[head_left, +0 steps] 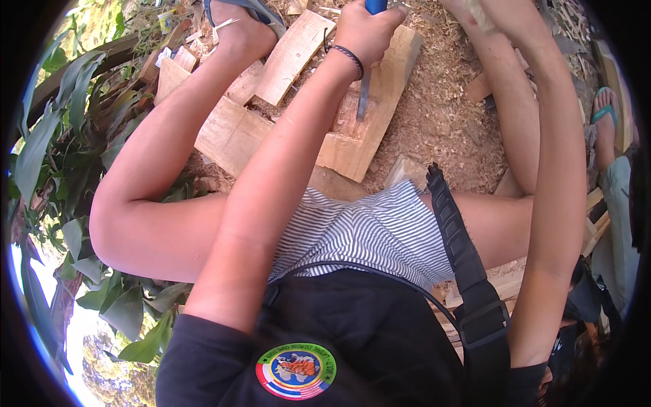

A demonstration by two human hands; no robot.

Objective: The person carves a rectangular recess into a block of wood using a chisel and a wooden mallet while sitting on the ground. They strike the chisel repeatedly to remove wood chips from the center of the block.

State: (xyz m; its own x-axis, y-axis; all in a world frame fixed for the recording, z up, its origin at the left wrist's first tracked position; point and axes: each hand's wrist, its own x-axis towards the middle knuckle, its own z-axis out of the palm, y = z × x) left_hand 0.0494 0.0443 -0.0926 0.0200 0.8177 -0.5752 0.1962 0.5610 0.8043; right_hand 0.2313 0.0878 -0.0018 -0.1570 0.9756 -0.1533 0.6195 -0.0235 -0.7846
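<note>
One rough hollow is already cut in the wooden block between the legs; more digging may be left. The left hand has its grip wrapped round a blue-handled chisel; the right hand's grip is too cut off to tell.

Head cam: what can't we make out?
All in the head view:
Right hand: mostly cut off by the top edge.
Pale piece by it: blurred, kind unclear.
Blue handle in the left hand: cut off by the top edge.
Co-worker: partly lost in the dark fisheye rim.
</note>
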